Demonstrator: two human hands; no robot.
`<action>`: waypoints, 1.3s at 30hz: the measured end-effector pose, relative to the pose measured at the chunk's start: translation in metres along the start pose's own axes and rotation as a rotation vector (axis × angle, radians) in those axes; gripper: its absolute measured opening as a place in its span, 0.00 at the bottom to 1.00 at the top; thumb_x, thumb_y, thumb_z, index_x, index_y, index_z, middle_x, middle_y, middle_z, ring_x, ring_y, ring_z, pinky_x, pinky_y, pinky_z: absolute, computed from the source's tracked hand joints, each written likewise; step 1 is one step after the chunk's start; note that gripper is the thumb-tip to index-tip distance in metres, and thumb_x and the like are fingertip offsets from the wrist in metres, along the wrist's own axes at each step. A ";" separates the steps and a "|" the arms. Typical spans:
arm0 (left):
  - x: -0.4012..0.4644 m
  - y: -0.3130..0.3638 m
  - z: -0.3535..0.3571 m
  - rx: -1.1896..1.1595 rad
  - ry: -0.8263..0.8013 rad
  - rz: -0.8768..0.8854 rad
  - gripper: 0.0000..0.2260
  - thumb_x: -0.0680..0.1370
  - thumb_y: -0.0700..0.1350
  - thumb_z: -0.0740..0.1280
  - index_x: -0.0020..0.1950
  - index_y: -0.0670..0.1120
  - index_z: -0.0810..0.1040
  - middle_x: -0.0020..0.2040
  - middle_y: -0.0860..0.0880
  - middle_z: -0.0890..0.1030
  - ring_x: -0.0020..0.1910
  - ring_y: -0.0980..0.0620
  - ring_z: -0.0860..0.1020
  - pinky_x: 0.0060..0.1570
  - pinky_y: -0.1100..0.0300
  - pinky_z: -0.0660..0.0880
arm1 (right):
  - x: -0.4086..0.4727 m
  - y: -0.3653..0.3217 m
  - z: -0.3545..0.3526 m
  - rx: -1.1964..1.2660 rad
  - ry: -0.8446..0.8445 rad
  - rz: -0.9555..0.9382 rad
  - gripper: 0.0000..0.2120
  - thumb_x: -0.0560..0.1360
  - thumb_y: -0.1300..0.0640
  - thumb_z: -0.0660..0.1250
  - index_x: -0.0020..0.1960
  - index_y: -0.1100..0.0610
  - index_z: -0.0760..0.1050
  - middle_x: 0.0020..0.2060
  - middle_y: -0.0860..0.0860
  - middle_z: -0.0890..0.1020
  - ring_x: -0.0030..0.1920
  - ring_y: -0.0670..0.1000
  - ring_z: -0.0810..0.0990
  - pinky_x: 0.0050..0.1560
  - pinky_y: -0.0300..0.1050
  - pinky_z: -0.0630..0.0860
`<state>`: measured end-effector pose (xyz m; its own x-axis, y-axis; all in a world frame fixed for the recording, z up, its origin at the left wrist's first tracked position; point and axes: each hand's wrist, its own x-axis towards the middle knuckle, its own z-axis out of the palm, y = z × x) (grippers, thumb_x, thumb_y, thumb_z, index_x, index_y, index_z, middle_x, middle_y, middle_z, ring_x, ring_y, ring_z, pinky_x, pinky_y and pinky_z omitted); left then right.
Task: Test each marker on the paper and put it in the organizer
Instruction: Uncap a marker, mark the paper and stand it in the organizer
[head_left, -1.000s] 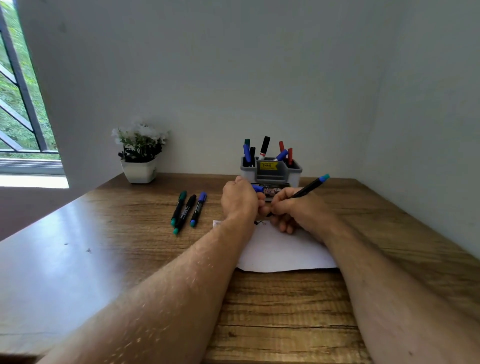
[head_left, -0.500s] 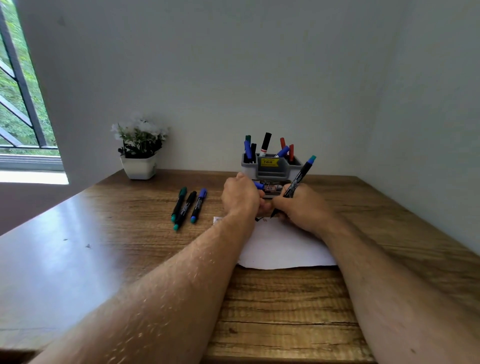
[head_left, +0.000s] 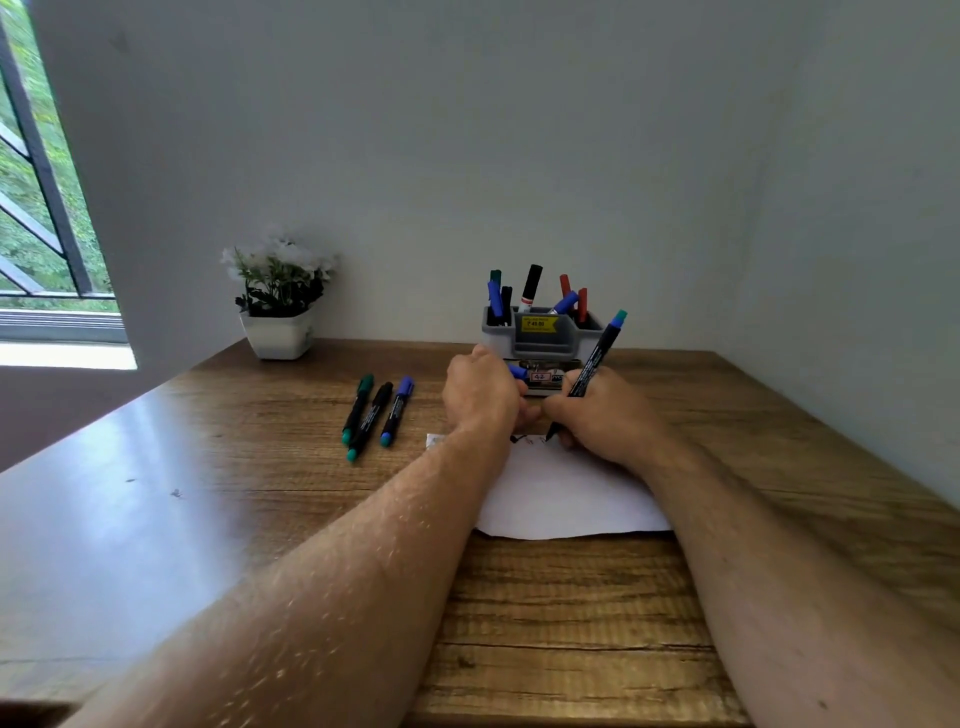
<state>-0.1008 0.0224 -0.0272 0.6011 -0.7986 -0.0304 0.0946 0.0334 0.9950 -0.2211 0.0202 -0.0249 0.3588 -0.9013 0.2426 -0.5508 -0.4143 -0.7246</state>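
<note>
My right hand (head_left: 605, 415) grips a black marker (head_left: 595, 358) with a teal end, its tip down on the white paper (head_left: 566, 499) beside small ink marks. Curled into a fist at the paper's far edge, my left hand (head_left: 480, 395) holds a blue marker cap (head_left: 518, 371). A grey organizer (head_left: 540, 338) stands just behind both hands with several markers upright in it. Three more markers (head_left: 376, 413) lie side by side on the wooden table (head_left: 260, 467), left of the paper.
A white pot of white flowers (head_left: 278, 306) sits at the back left against the wall. A window with dark bars (head_left: 36, 182) is at the far left. Walls close off the table at the back and right.
The marker in my right hand has swung from nearly level to steeply upright, and its tip has come down onto the paper. My left hand has hardly moved.
</note>
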 end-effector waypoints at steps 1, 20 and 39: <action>0.000 0.000 0.000 -0.008 -0.001 -0.003 0.14 0.85 0.50 0.52 0.53 0.44 0.74 0.34 0.47 0.78 0.22 0.55 0.74 0.23 0.62 0.71 | 0.000 0.000 0.000 0.001 -0.004 0.000 0.09 0.76 0.56 0.67 0.37 0.49 0.74 0.29 0.49 0.79 0.28 0.45 0.76 0.31 0.38 0.69; 0.000 -0.002 0.003 -0.042 -0.004 -0.026 0.15 0.85 0.51 0.53 0.59 0.44 0.73 0.36 0.47 0.79 0.26 0.53 0.76 0.43 0.48 0.83 | 0.000 -0.001 0.002 -0.035 0.061 -0.020 0.09 0.75 0.58 0.67 0.37 0.48 0.74 0.32 0.45 0.77 0.32 0.42 0.75 0.31 0.34 0.66; 0.003 0.010 0.000 -0.149 -0.019 0.026 0.12 0.83 0.48 0.56 0.58 0.46 0.77 0.37 0.49 0.75 0.29 0.54 0.72 0.26 0.60 0.70 | 0.012 -0.008 -0.006 0.511 0.309 0.049 0.10 0.79 0.58 0.64 0.39 0.55 0.72 0.29 0.53 0.77 0.22 0.44 0.72 0.21 0.37 0.67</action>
<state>-0.0978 0.0200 -0.0171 0.5901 -0.8073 -0.0017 0.1968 0.1419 0.9701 -0.2168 0.0118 -0.0127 0.0643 -0.9445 0.3221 -0.1013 -0.3273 -0.9395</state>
